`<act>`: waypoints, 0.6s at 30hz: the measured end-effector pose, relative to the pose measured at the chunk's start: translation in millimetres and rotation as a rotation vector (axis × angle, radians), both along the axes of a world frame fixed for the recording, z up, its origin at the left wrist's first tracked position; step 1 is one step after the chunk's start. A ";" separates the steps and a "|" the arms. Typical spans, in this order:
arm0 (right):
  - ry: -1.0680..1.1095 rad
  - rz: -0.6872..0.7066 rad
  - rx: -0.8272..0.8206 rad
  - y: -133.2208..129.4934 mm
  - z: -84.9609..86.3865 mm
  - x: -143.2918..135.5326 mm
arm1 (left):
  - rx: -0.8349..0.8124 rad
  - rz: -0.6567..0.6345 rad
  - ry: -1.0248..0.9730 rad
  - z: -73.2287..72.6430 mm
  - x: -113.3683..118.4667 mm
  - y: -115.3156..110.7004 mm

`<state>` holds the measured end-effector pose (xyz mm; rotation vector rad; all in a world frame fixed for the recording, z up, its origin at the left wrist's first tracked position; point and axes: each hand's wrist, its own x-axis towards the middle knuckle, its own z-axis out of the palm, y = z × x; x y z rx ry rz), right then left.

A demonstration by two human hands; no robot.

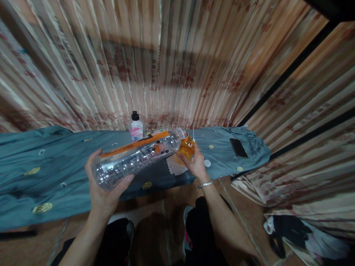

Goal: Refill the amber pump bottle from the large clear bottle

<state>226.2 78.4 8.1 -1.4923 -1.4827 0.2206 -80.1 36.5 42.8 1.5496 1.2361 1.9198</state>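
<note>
A large clear plastic bottle with an orange-striped label lies tilted in my left hand, whose fingers wrap round its base. Its mouth points right and meets the top of a small orange container. My right hand, with a silver bangle at the wrist, is closed round that orange container. Whether liquid passes between the two cannot be made out. Beneath the orange container lies a white scallop-edged cloth or paper. A small white disc, perhaps a cap, rests beside my right hand.
A white and pink squeeze bottle with a black cap stands at the back of the bench, on a teal patterned cloth. A dark phone lies at the right. Patterned curtains hang behind. Bags sit on the floor.
</note>
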 end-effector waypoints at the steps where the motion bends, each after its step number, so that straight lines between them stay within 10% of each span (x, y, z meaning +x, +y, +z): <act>1: -0.007 0.001 0.002 0.0 -0.2 0.2 | -0.012 0.004 -0.002 -0.5 -0.5 0.1; 18: -0.010 -0.002 0.011 0.5 -1.1 -0.6 | -0.006 -0.009 -0.018 0.1 0.4 -0.8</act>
